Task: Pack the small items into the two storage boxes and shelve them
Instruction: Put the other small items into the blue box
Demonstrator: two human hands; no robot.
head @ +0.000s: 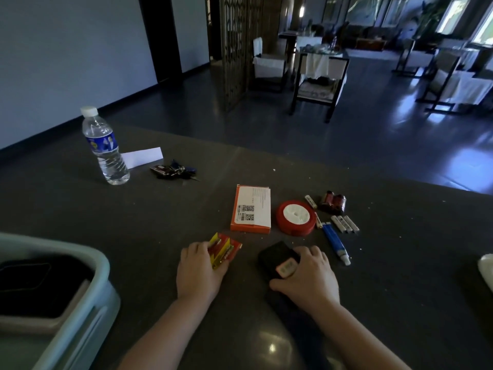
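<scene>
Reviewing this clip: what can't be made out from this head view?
- Storage box: cut off by the left edge; dark contents unclear.
- White object: cut off by the right edge.
- Black item: partly under the right hand; unidentifiable.
- Battery pack: partly covered by the left hand; print blurred.

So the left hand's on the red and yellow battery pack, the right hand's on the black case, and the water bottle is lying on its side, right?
Not quite. The head view shows the water bottle standing upright, cap on top. The rest holds: the left hand grips the red and yellow battery pack, and the right hand is on the black case.
</scene>
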